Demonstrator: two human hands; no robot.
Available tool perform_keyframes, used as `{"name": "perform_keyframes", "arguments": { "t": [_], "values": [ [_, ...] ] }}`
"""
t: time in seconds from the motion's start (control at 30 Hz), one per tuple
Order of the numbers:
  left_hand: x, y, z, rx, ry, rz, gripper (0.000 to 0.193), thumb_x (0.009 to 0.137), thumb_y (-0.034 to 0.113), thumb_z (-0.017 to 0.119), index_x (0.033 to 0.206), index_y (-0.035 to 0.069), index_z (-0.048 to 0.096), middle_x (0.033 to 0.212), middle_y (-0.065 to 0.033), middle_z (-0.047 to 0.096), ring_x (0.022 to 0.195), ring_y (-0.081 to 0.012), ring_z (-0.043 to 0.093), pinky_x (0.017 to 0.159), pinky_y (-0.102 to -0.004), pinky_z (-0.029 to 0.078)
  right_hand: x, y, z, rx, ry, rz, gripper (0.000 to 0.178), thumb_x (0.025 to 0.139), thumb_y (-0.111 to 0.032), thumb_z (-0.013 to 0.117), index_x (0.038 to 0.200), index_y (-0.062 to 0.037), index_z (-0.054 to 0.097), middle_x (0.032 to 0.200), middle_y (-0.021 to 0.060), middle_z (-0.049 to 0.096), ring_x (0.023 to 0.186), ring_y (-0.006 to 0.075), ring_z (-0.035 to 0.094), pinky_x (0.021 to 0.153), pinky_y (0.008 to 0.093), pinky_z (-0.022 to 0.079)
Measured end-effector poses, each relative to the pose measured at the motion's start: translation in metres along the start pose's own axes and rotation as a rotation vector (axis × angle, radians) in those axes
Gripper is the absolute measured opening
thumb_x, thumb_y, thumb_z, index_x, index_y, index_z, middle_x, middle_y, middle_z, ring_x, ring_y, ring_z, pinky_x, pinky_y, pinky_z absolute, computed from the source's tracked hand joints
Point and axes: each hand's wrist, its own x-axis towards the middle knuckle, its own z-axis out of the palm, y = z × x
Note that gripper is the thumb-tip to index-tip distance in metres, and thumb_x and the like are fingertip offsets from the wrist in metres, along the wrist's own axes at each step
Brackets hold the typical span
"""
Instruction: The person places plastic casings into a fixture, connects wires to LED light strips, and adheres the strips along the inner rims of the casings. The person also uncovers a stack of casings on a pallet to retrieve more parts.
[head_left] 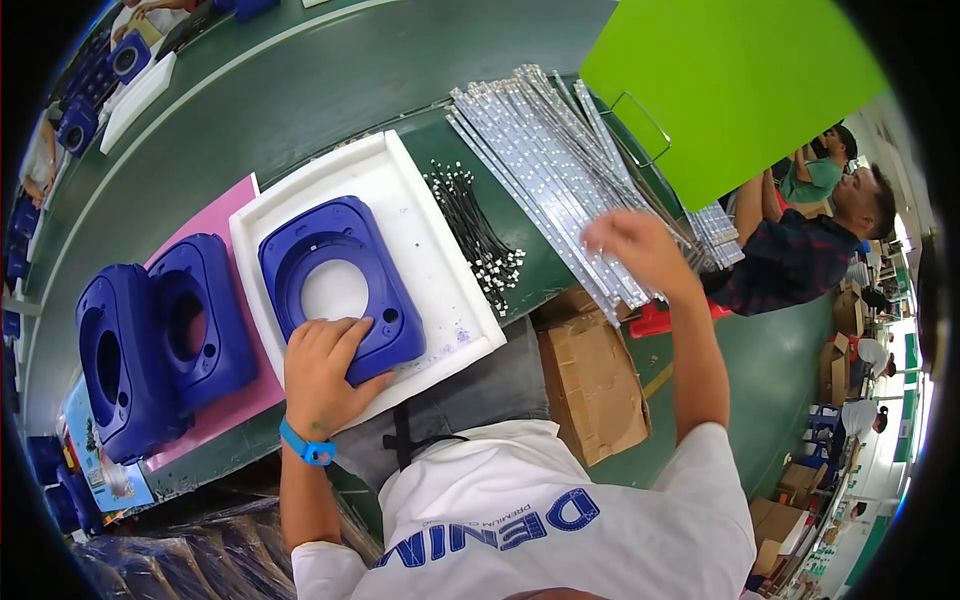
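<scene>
The left hand (328, 372), fingers half spread, is gripping the blue frame (388, 272) at six o'clock. Toward two o'clock, the right hand (638, 246) is curving loosely, hold unclear; overlapping strips (540, 170) are risking snags.

Smooth blue plastic housing (388, 275)

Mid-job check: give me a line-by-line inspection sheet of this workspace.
Surface: green bench carries a white tray and pink sheet.
Job's things: blue housing in the tray; two more blue housings left of it; silvery strips to the right.
Clutter: cardboard box beside the bench.
Hands: left hand on the tray's housing; right hand over the strips, grip unclear.
Cables: black leads between tray and strips.
Surroundings: co-worker at right; bright-green panel.
</scene>
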Motion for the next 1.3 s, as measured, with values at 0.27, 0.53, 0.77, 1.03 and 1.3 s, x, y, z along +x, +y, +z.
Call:
{"name": "perform_keyframes", "arguments": {
  "t": [0.27, 0.53, 0.77, 1.03, 1.3],
  "values": [
    [-0.001, -0.008, 0.002, -0.046, 0.023, 0.002, 0.063, 0.065, 0.028, 0.090, 0.120, 0.004, 0.071, 0.114, -0.0126, 0.069, 0.102, -0.0345, 0.064, 0.097, -0.0475, 0.047, 0.168, 0.099, -0.018, -0.584, 0.330, -0.006, 0.026, 0.092, -0.025, 0.070, 0.097, 0.0002, 0.076, 0.093, 0.0213, 0.075, 0.087, 0.0381, 0.072, 0.080, 0.0448, 0.055],
    [0.001, -0.015, 0.000, -0.077, 0.010, -0.001, 0.063, 0.066, 0.030, 0.089, 0.121, 0.004, 0.070, 0.113, -0.0151, 0.068, 0.101, -0.0341, 0.065, 0.099, -0.0479, 0.047, 0.176, 0.114, -0.001, -0.803, 0.589, 0.074, 0.021, 0.095, -0.024, 0.069, 0.094, -0.0042, 0.073, 0.090, 0.0214, 0.073, 0.086, 0.0407, 0.071, 0.077, 0.0500, 0.055],
    [0.005, -0.011, -0.006, -0.089, -0.033, -0.008, 0.065, 0.065, 0.028, 0.090, 0.123, 0.006, 0.071, 0.112, -0.0139, 0.068, 0.099, -0.0349, 0.064, 0.095, -0.0483, 0.048, 0.140, 0.046, -0.002, -1.073, 0.578, -0.276, 0.011, 0.101, -0.019, 0.060, 0.097, -0.0083, 0.063, 0.085, 0.0165, 0.070, 0.079, 0.0385, 0.069, 0.063, 0.0487, 0.054],
    [0.008, -0.001, -0.014, -0.117, -0.035, 0.022, 0.071, 0.079, 0.032, 0.087, 0.136, -0.002, 0.063, 0.128, -0.0185, 0.067, 0.112, -0.0365, 0.065, 0.104, -0.0489, 0.048, 0.062, -0.060, 0.067, -0.503, 0.441, -0.429, 0.012, 0.092, -0.007, 0.071, 0.104, -0.0061, 0.072, 0.083, 0.0151, 0.067, 0.072, 0.0349, 0.066, 0.064, 0.0439, 0.053],
    [0.031, 0.005, -0.014, -0.922, 0.698, -0.413, 0.049, 0.110, 0.021, 0.056, 0.147, -0.010, 0.049, 0.114, -0.0169, 0.074, 0.084, -0.0151, 0.071, 0.081, -0.0284, 0.055, -0.031, -0.104, 0.218, -0.007, 0.190, -0.563, 0.030, 0.084, -0.007, 0.082, 0.112, -0.0017, 0.073, 0.091, 0.0144, 0.072, 0.075, 0.0299, 0.069, 0.065, 0.0375, 0.055]
  ]
}}
